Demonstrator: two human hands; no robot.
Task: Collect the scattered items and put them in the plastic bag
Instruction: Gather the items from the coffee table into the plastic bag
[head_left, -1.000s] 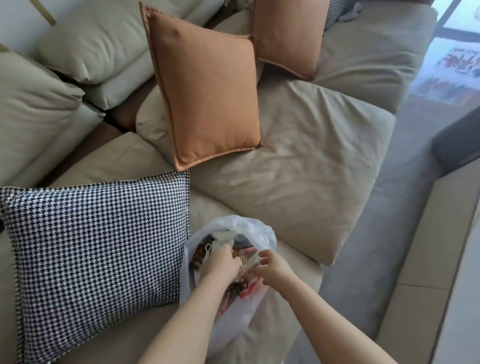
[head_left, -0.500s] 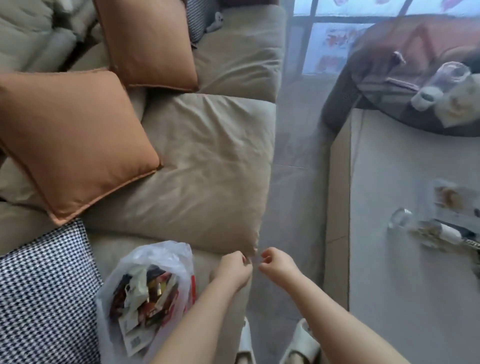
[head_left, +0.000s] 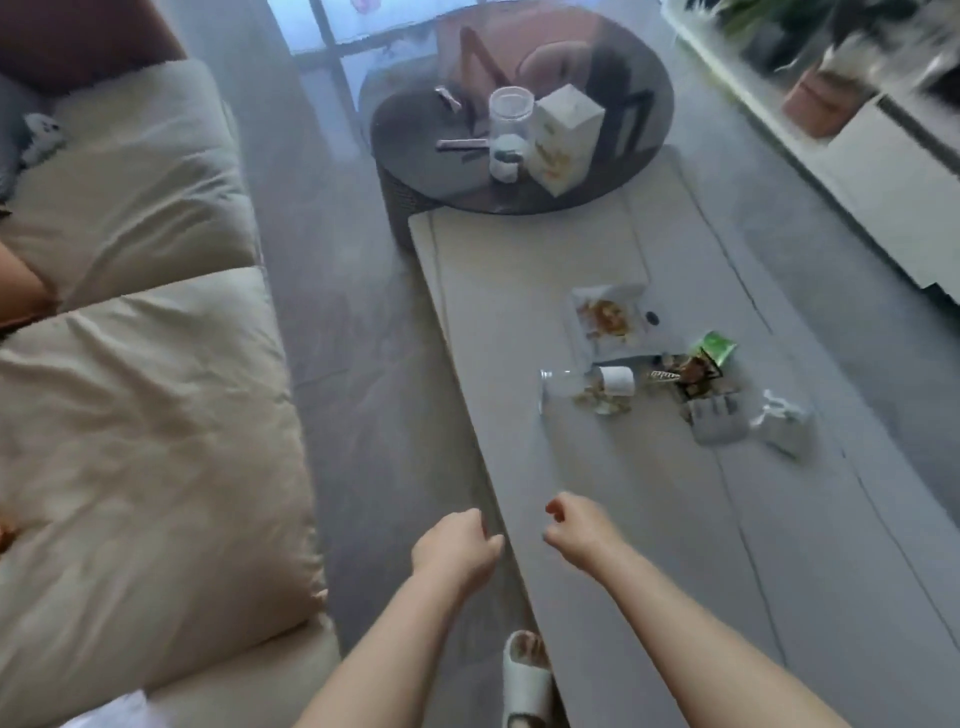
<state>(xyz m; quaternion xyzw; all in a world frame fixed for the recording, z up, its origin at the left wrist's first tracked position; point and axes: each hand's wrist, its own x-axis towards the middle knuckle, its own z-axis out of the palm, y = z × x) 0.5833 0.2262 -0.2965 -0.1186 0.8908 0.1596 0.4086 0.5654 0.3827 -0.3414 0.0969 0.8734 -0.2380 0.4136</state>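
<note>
Reaching out over the near edge of the long desk (head_left: 597, 519), your left hand (head_left: 454, 551) and right hand (head_left: 579, 530) hang with fingers loosely curled and grasping nothing. The litter waits well apart from them at one o'clock: a clear bottle (head_left: 587, 389) on its side, a green wrapper (head_left: 714, 349) just beyond it, a gray packet (head_left: 719, 418), a crumpled white wrapper (head_left: 784, 421) and a clear tray (head_left: 608, 322) with brown scraps in it.

The bottle appears to hold crumbs near its neck, and whether it is capped is too blurred to tell; tip it carelessly and you could scatter them across the desk. The tray is open, so a fast lift could likely spill its scraps. The light wrappers may slide off the far edge if you sweep at them.

The plastic bag (head_left: 117, 712) is barely in view, a white corner at seven o'clock on the sofa (head_left: 156, 415), with its contents hidden. A carry that long could drop pieces on the floor.

At twelve o'clock, the round table (head_left: 415, 145) holds a clear jar (head_left: 509, 135) and a white box (head_left: 566, 140).
</note>
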